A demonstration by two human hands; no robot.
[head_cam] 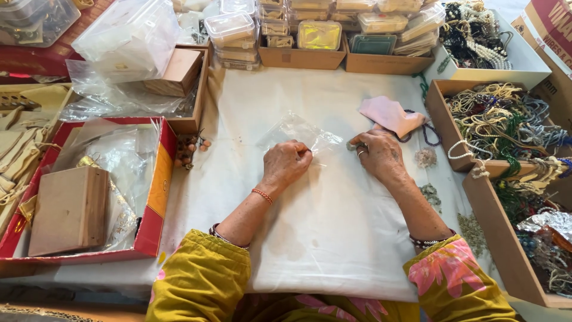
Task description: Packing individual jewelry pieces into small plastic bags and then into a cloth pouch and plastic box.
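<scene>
At a table spread with a white cloth (pixel 333 238), I hold a small clear plastic bag (pixel 301 132) flat between my two hands. The bag lies just beyond my knuckles, its long axis running crosswise from my left hand (pixel 286 164) toward my right hand (pixel 376 154). My left hand is the nearer: its fingers are curled and pressed together on the bag's near edge, pinching the film. My right hand rests at the bag's right end, fingers bent down close together; something small and pale sits at their tips, though I cannot tell whether I pinch it or only touch it. Right of the bag, a folded pink cloth (pixel 390 114) lies just past my right hand. Farther right of the bag stands a wooden tray of beaded necklaces (pixel 500 119).
</scene>
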